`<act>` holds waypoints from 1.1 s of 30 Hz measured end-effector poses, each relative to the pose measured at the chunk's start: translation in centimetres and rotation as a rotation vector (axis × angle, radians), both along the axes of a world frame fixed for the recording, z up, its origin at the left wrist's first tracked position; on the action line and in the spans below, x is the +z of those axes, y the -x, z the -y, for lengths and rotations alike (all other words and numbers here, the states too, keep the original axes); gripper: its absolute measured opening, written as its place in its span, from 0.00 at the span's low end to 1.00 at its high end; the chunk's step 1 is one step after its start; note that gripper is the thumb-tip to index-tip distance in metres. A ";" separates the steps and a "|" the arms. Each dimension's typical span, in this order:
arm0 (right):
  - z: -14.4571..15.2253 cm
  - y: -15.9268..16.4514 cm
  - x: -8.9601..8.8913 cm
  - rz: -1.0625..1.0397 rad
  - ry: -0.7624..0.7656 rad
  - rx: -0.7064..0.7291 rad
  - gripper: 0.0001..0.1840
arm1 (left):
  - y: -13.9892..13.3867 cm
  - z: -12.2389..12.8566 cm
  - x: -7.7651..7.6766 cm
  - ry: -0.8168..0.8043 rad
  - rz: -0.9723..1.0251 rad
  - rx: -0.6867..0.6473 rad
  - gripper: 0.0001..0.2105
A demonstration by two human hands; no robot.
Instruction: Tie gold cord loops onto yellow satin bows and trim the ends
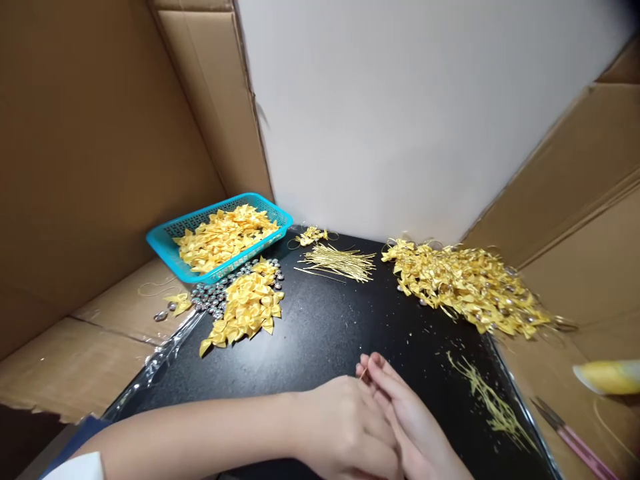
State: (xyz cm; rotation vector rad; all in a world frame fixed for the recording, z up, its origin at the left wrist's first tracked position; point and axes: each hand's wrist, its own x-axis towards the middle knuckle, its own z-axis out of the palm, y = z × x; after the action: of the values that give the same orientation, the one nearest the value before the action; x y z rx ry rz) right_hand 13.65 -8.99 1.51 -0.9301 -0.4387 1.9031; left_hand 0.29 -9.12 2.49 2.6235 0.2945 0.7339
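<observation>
Near the front of the black table, my left hand (347, 427) reaches in from the left with its back to me and its fingers curled closed. What it grips is hidden behind the knuckles. My right hand (413, 413) is against it, thumb and fingers pinched together. A short bit of thin gold cord (364, 373) shows at the right fingertips; the rest is covered by my hands. Beyond them lies a bundle of straight gold cords (340, 262). To the left is a heap of yellow ribbon bows (247, 303) beside many shiny round beads (213, 300).
A turquoise basket (165, 243) of yellow bows stands back left. Bows with beads and cord loops form a pile (465, 283) at right. Cord scraps (493, 400) lie near the right edge, with pink-handled scissors (580, 447) and a yellow spool (607, 377) on cardboard beyond.
</observation>
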 end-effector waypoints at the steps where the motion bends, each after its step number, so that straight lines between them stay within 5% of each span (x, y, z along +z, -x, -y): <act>1: -0.2 0.1 0.4 -0.030 0.098 -0.014 0.14 | 0.2 0.1 -0.3 -0.064 -0.021 -0.005 0.09; 3: -0.7 0.1 1.2 -0.085 0.245 -0.035 0.18 | 0.7 0.5 -0.7 -0.182 -0.063 0.003 0.12; 9: -1.9 -1.8 2.8 -0.018 0.157 -0.061 0.19 | 5.2 0.6 0.8 -0.401 -0.105 0.232 0.14; 11: -2.3 -3.1 2.9 0.028 0.095 -0.090 0.19 | 8.2 -0.7 1.7 -0.398 -0.209 0.474 0.17; 15: -2.9 -5.3 2.7 0.142 -0.064 -0.135 0.16 | 14.3 -4.1 2.8 -0.229 -0.460 1.241 0.10; 17: -3.2 -5.9 2.4 0.159 -0.139 -0.147 0.13 | 16.2 -5.3 3.0 -0.177 -0.580 1.384 0.14; 22: -3.7 -6.4 2.0 0.141 -0.161 -0.147 0.10 | 16.7 -6.2 3.1 -0.067 -0.702 1.419 0.16; 27: -3.9 -7.1 1.9 0.153 -0.149 -0.169 0.10 | 16.7 -6.4 3.0 -0.120 -0.718 1.379 0.16; 30: -4.1 -7.2 2.0 0.183 -0.161 -0.181 0.11 | 16.7 -6.7 3.5 -0.145 -0.542 1.400 0.19; 33: -4.1 -6.5 2.5 0.286 -0.217 -0.173 0.14 | 14.9 -6.8 4.2 0.059 -0.101 1.353 0.17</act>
State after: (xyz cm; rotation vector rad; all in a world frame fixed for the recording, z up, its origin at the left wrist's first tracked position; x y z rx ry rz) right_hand 20.12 -4.93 3.97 -1.0620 -0.6965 1.5372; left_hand -14.59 -2.36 6.73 2.0926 2.1380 0.8802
